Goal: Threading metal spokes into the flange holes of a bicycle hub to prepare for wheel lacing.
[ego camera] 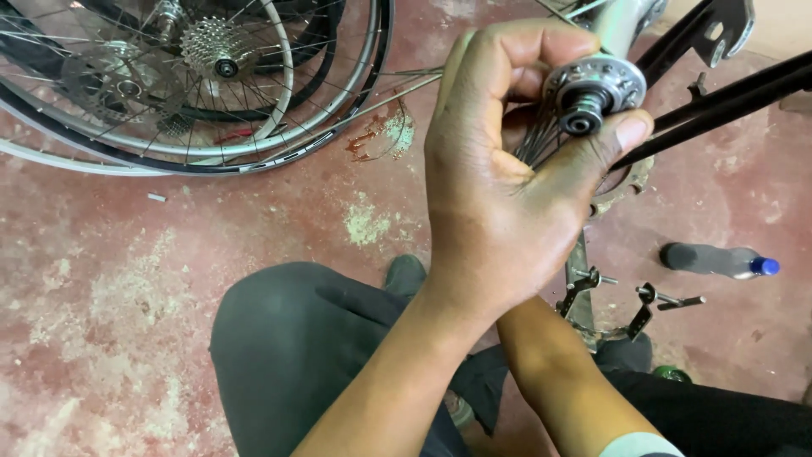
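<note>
While we look down past our knee, we count one silver wheel hub with a bundle of thin spokes hanging from it, held up near the floor's far right edge. Our left hand is wrapped around the hub, thumb pressed beside its axle end, which points toward us; its long axis runs away up-right. Our right hand is hidden behind the left; only its forearm shows. Several loose wheels lie at the far left corner, one bottle at the right edge.
</note>
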